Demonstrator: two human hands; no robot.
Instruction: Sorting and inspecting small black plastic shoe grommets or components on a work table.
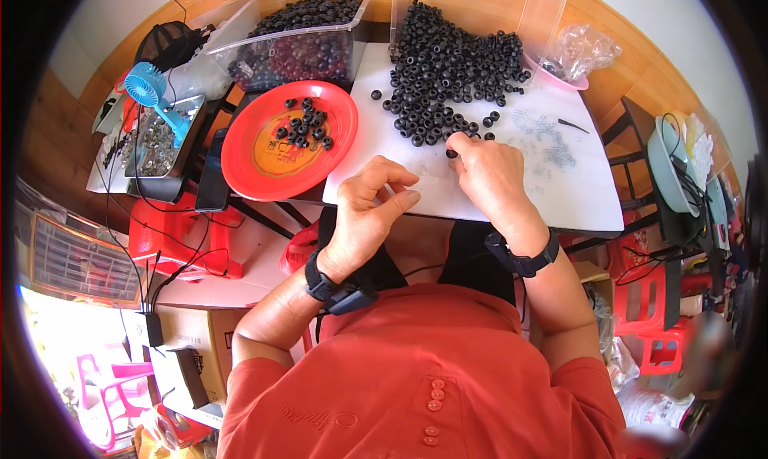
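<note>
My right hand (492, 175) is closed, its fingertips pinching a black bead (452, 153) at the near edge of a bead heap. My left hand (372, 203) hovers over the table's front edge, thumb and forefinger curled toward each other with a gap between the tips. I see nothing in it. The large heap of round black beads (456, 59), with holes through them, spreads over the white tabletop (364, 131). Left of it, a red plate (240, 151) bears several black beads (302, 125). Small clear pieces (548, 143) lie scattered right of my right hand.
A clear bin (296, 71) full of dark beads stands behind the plate. At the far right of the table are a pink bowl (572, 83) and a crumpled plastic bag (582, 49). A blue fan (146, 87) and a tray of shiny pieces (156, 151) stand at left.
</note>
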